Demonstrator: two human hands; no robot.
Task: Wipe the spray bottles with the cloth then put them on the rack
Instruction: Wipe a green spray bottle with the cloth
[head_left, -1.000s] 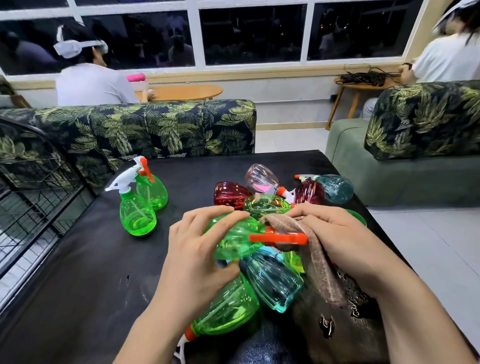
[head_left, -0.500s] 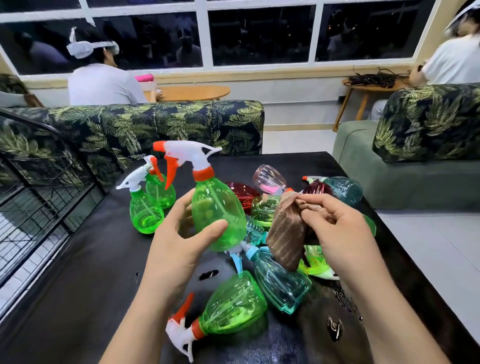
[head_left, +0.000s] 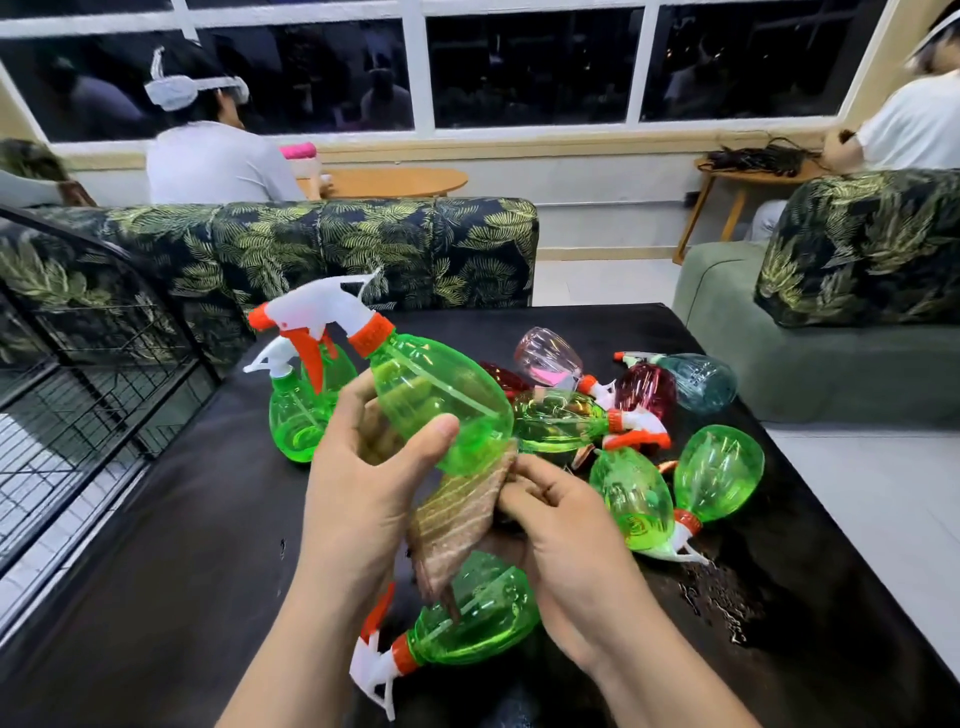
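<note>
On wet black table (head_left: 171, 545), spray bottles (head_left: 719, 470)

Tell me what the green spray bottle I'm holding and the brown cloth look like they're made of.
The green spray bottle: likely thin translucent plastic, glossy; things behind show through it and highlights glint on it. Its trigger head: opaque white and orange plastic, by the look. The brown cloth: soft ribbed fabric, matte, perhaps microfiber; it folds and hangs limp.
</note>
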